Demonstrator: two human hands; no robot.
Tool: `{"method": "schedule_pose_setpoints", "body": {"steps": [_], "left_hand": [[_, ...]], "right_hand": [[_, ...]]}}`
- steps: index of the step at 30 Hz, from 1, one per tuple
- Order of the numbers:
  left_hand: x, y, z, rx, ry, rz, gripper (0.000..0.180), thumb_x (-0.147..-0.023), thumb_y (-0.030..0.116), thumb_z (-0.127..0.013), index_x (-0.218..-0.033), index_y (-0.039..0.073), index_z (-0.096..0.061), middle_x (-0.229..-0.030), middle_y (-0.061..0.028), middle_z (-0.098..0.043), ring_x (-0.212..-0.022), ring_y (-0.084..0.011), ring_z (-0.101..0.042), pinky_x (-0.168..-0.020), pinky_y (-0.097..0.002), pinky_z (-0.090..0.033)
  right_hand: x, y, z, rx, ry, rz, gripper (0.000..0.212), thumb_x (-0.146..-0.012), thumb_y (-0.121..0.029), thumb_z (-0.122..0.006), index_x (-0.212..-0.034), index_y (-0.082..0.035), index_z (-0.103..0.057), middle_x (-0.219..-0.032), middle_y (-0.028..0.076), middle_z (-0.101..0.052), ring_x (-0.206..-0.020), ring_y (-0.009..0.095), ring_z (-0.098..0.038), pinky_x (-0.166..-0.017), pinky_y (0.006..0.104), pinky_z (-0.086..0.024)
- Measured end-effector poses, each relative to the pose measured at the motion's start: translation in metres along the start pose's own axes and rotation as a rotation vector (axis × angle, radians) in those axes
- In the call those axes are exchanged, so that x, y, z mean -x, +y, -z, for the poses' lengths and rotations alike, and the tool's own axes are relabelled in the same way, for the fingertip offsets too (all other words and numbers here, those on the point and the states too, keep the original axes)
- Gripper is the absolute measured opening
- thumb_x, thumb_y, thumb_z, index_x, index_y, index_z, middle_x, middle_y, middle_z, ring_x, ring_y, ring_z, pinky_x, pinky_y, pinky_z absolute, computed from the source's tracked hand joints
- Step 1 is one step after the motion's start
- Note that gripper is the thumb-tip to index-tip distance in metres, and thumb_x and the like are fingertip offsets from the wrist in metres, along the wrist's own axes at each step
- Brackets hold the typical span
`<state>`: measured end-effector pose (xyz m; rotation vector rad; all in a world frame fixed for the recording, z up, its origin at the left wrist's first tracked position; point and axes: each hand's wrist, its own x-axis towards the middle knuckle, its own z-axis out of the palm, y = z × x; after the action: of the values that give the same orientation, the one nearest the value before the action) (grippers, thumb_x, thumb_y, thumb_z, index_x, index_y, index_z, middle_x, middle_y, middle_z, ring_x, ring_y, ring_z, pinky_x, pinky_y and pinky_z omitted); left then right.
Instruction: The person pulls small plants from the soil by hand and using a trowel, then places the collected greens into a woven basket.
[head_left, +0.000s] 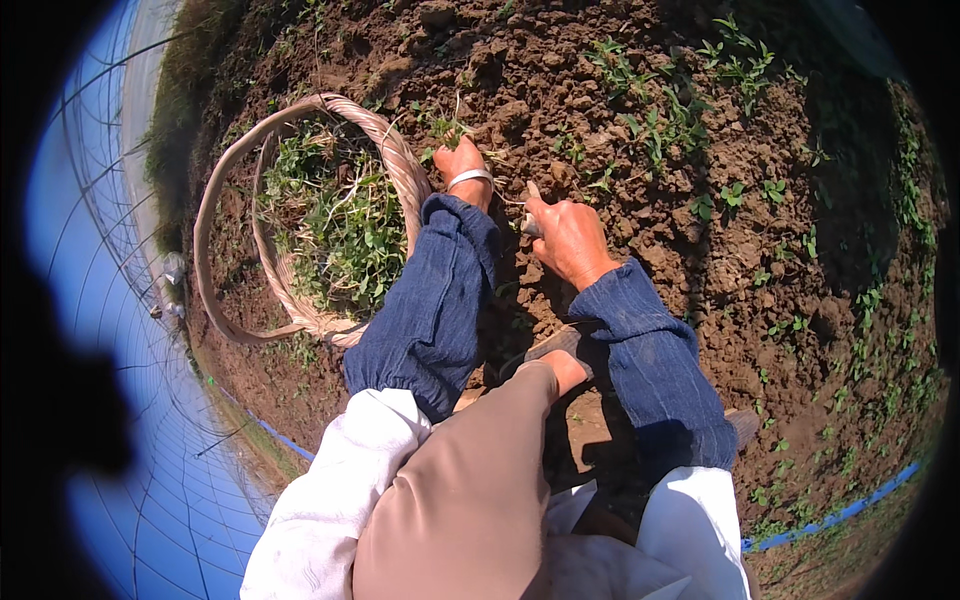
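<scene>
My left hand (460, 168), with a white band at its wrist, is closed round a small bunch of weeds (447, 130) just right of the basket rim. My right hand (572, 242) is closed on a small hand tool (532, 190). A light brown tip and a greyish part of it show beside the fingers; its working end cannot be made out. On the left stands a woven basket (402, 165) with a tall hoop handle. Pulled green weeds (345, 215) and pale stems lie heaped in it.
Clumpy brown soil (640, 260) spreads around, with leafy plants (655, 125) growing at the upper right. My sandalled foot (568, 368) is below my hands. A blue hose or pipe (840, 515) crosses the lower right. Netting (150, 470) lines the left.
</scene>
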<state>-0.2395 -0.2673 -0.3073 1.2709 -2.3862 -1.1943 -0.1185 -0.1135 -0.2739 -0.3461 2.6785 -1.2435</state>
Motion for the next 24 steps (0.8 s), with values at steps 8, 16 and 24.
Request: {"method": "schedule_pose_setpoints", "body": {"steps": [8,16,24], "left_hand": [[0.084,-0.006,0.056,-0.190,-0.841,-0.581,0.019,-0.088,0.013,-0.060,-0.100,-0.001,-0.059,-0.082,-0.0110,-0.063,-0.076,-0.0189,-0.057,-0.074,-0.0336,-0.047],[0.018,0.005,0.034,-0.309,-0.190,-0.442,0.032,-0.075,-0.001,-0.052,-0.107,0.000,-0.052,-0.089,-0.0193,-0.064,-0.080,-0.0349,-0.062,-0.076,-0.0412,-0.048],[0.007,0.008,0.017,-0.744,-0.134,-0.581,0.026,-0.073,0.009,-0.064,-0.096,-0.001,-0.068,-0.085,-0.0246,-0.068,-0.078,-0.0395,-0.066,-0.073,-0.0434,-0.052]], "right_hand": [[0.039,-0.001,0.039,-0.042,-0.011,-0.051,0.022,-0.062,-0.007,-0.068,-0.081,-0.004,-0.058,-0.063,0.018,-0.062,-0.064,0.037,-0.064,-0.058,0.0448,-0.052],[0.053,-0.005,0.043,-0.064,0.025,-0.069,0.021,-0.063,-0.007,-0.069,-0.080,-0.005,-0.058,-0.064,0.017,-0.062,-0.063,0.037,-0.064,-0.057,0.0446,-0.051],[0.057,-0.003,0.040,-0.065,0.015,-0.108,0.021,-0.064,-0.008,-0.069,-0.082,-0.005,-0.058,-0.064,0.017,-0.063,-0.062,0.037,-0.064,-0.057,0.0444,-0.051]]}}
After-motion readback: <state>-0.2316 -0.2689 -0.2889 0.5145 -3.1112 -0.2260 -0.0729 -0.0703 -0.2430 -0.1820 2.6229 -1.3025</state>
